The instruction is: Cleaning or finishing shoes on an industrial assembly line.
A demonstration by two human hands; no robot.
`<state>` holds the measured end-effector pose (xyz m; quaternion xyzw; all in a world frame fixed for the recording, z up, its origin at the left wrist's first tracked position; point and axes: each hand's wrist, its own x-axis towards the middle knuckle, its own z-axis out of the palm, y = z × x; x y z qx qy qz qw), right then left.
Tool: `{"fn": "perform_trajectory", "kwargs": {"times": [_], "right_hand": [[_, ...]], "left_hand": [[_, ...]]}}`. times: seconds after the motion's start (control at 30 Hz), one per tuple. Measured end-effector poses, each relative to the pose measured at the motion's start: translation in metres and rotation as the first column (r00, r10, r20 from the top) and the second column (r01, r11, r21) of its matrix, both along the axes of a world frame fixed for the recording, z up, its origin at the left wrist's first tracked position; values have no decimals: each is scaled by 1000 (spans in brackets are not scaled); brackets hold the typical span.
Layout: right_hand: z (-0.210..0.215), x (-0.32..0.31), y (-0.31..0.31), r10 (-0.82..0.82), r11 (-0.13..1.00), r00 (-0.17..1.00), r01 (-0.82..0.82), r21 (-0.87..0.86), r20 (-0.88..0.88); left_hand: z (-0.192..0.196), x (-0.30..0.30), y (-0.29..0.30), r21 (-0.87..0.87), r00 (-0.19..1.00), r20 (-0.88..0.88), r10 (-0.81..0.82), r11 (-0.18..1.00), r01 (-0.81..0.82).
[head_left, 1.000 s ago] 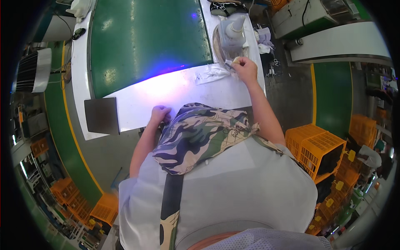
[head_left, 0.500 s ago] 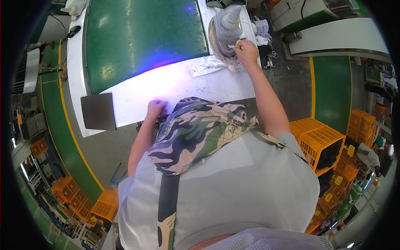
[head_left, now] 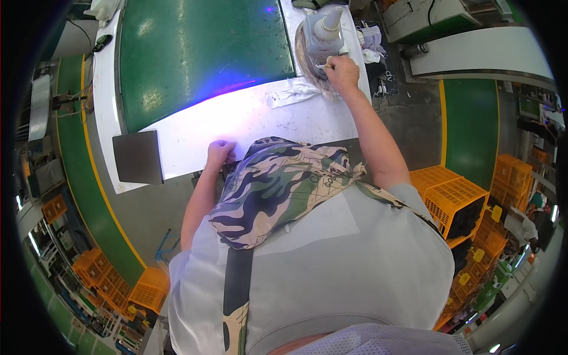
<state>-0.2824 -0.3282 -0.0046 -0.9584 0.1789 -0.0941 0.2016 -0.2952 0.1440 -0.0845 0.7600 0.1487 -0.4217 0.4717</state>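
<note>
Head view: our right grip point(head_left: 343, 74) is closed, thumb against fingers, on a small pale tool point(head_left: 323, 66), whose free end points left over the near part of the round tray point(head_left: 300, 50), just in front of the bottle point(head_left: 324, 46). We cannot tell whether that end touches anything. Our left grip point(head_left: 220, 152) is loosely curled at the near edge of the worktop point(head_left: 260, 125), beside the apron point(head_left: 278, 189); we cannot tell whether it holds anything.

To handle the tool well here, we judge that a light pinch with the wrist relaxed gives the finest control of so small a tip. Short, low strokes suit the tight spot, since the bottle stands close and a knock could tip it. We would watch the white cloth point(head_left: 293, 93) near the tray as well, as a drip or a dragging forearm might soil it. The arm is stretched well forward, so leaning slightly closer should steady us, with the left grip bracing on the edge.
</note>
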Motion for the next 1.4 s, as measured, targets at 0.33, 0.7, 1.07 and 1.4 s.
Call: {"fn": "perform_trajectory", "kwargs": {"times": [0.33, 0.7, 1.07, 1.4], "right_hand": [[-1, 6, -1, 12, 1000, 1000, -12, -2, -20], [0, -2, -6, -3, 999, 999, 5, 41, -44], [-2, 19, -7, 55, 998, 994, -53, -20, 91], [4, 9, -10, 162, 976, 986, -166, -142, -41]], "left_hand": [[2, 5, 0, 18, 1000, 1, -13, 1000, 13], [5, -5, -2, 1, 1000, 7, -2, 1000, 2], [3, 9, 5, 47, 999, 40, 3, 999, -5], [17, -12, 1, 53, 988, 151, -25, 998, 17]]}}
